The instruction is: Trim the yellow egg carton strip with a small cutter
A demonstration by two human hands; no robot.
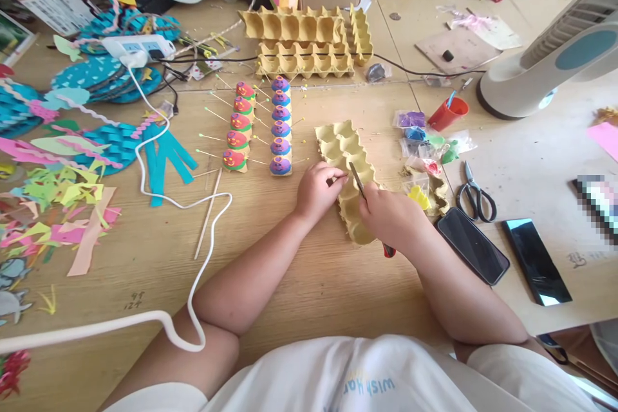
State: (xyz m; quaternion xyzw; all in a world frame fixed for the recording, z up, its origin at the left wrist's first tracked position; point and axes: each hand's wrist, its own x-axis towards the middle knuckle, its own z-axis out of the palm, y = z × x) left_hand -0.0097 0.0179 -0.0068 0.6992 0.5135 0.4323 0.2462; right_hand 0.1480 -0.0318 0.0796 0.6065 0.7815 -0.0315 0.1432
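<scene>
A pale yellow cardboard egg carton (349, 141) lies at an angle on the table in front of me, its cups facing up. My left hand (318, 192) is closed at its left side, thumb and fingers pinching the cardboard near the middle. Wrapped in my right hand (393, 215) is a knife (357, 180) with a dark narrow blade pointing up and left over the carton. A red and black handle end shows below the palm. The blade tip is close to my left fingertips; whether it touches the cardboard I cannot tell.
Two rows of painted carton caterpillars (280, 130) stand left of centre. More egg cartons (304, 59) lie behind. Clay packets (415, 134), a red cup (449, 114), scissors (476, 196), two phones (473, 246) and a fan (521, 77) are right. A white cable (212, 251) crosses the left.
</scene>
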